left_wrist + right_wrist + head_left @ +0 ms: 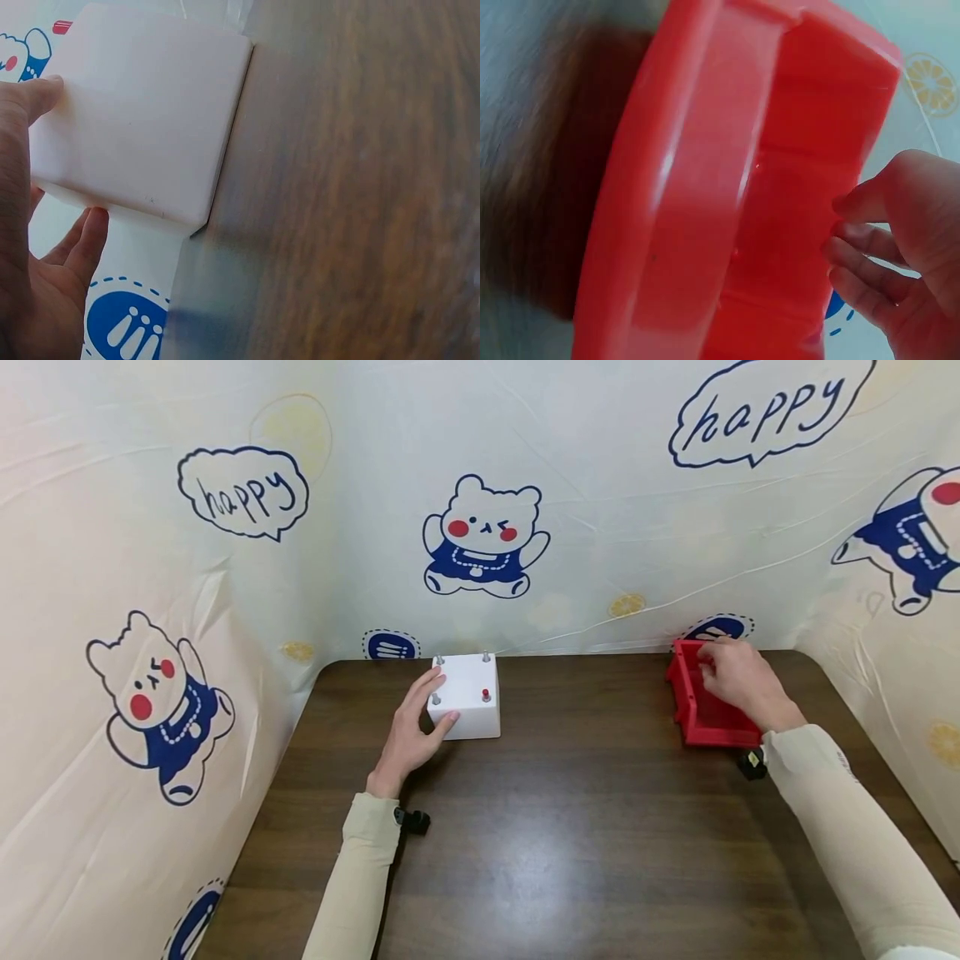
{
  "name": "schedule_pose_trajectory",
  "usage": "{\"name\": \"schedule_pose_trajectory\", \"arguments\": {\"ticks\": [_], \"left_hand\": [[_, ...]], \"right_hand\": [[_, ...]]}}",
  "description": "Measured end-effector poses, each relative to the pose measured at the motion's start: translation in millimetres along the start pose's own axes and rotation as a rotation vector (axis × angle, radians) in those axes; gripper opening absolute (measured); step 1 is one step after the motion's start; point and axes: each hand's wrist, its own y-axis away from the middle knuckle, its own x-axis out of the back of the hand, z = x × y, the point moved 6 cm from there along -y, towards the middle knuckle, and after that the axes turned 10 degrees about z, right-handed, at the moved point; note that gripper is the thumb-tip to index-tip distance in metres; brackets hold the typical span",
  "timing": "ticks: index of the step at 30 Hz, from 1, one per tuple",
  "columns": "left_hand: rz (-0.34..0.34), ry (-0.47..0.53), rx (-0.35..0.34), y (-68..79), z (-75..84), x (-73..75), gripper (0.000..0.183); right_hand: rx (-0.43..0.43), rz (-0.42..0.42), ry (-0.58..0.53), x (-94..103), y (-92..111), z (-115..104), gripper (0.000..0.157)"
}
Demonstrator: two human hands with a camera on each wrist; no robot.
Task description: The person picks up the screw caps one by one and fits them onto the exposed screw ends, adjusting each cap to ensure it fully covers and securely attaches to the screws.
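A white box (468, 720) stands toward the back of the table, left of centre. Short metal posts (437, 699) rise near its top corners, and the front right one carries a small red piece (486, 695). My left hand (408, 731) grips the box's left end, thumb on the front face and fingers round the side, as the left wrist view also shows (52, 247). Over a red bin (720, 735) at the back right is my right hand (738, 681), fingers bent and reaching inside. The right wrist view shows nothing between its fingertips (838, 244).
The dark wooden table (525, 827) ends just behind the box and the bin. A pale printed cloth (585, 527) hangs behind and at both sides. A black wrist camera (752, 764) under the right wrist is near the bin's front corner.
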Motion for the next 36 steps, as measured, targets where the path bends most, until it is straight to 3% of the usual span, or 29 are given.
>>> {"name": "schedule_pose_trajectory", "arguments": {"ticks": [6,10,16,21,28,36], "left_hand": [[0.003,-0.003,0.007,0.1,-0.9,0.7,0.065],[0.004,-0.004,0.005,0.5,0.2,0.6,0.065],[0.001,-0.001,-0.003,-0.4,1.1,-0.7,0.065],[0.002,-0.002,0.001,-1.1,0.0,-0.6,0.065],[0.001,-0.005,0.001,-0.4,-0.4,0.1,0.065],[-0.003,-0.007,0.012,0.4,-1.2,-0.4,0.066]], "right_hand": [[0.052,-0.068,0.111,-5.8,-1,-2,0.013],[0.102,-0.111,0.2,-10.1,-2,-3,0.017],[0.107,-0.197,0.273,-16.5,1,1,0.015],[0.114,-0.234,0.29,-20.3,2,2,0.005],[0.079,-0.33,0.283,-29.1,7,4,0.009],[0.009,-0.357,0.256,-36.3,14,4,0.007]]}}
